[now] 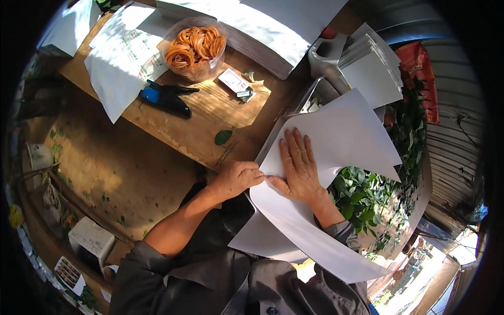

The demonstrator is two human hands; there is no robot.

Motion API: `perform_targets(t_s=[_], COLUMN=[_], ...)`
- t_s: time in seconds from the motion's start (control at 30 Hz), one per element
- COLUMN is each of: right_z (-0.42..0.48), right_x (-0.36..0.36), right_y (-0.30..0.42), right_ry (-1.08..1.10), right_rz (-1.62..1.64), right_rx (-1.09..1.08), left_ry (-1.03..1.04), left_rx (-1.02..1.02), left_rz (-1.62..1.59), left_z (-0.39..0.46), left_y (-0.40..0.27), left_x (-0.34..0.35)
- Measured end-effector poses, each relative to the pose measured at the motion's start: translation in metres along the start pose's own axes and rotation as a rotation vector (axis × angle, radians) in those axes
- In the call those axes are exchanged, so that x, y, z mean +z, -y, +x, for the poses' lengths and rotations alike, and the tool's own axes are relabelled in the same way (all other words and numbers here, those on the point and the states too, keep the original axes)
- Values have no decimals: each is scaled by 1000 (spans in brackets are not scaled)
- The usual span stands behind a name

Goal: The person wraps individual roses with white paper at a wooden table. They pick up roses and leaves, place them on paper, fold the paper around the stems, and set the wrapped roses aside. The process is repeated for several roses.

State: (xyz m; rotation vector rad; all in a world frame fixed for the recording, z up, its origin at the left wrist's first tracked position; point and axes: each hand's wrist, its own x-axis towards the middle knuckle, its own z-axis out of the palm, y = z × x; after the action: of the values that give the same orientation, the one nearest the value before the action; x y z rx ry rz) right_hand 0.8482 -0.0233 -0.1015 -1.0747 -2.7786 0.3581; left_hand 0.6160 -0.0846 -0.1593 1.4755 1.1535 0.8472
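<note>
A large white paper sheet [338,126] lies folded or curled in front of me, with one long flap [315,236] bending down towards my lap. My left hand [240,176] pinches its left edge between thumb and fingers. Flat on top of the sheet rests my right hand [300,169], fingers stretched forward and thumb close to the left hand's fingertips. Another white sheet [267,236] shows beneath the flap, against my dark shirt. What supports the paper is mostly hidden.
On the wooden table are a blue-and-black stapler [165,97], a clear tub [193,73] of orange rubber bands, a small white box [233,80], a green leaf [223,137] and a paper stack [260,47]. Leafy stems [358,197] lie at right, below upright sheets [368,75].
</note>
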Motion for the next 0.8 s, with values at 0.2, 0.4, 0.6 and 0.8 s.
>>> perform_targets(t_s=[0.2, 0.4, 0.6, 0.8], right_z=[-3, 4, 4, 3], right_x=[-4, 3, 2, -2], right_y=[6, 9, 8, 7], right_ry=[61, 10, 24, 42], right_rz=[-6, 34, 18, 68], right_rx=[2, 21, 3, -4], left_ry=[-152, -150, -63, -126], left_rx=[176, 157, 105, 192], left_rz=[90, 80, 96, 129], left_z=[-3, -1, -2, -4], left_y=[0, 0, 4, 6], left_x=[8, 6, 2, 5])
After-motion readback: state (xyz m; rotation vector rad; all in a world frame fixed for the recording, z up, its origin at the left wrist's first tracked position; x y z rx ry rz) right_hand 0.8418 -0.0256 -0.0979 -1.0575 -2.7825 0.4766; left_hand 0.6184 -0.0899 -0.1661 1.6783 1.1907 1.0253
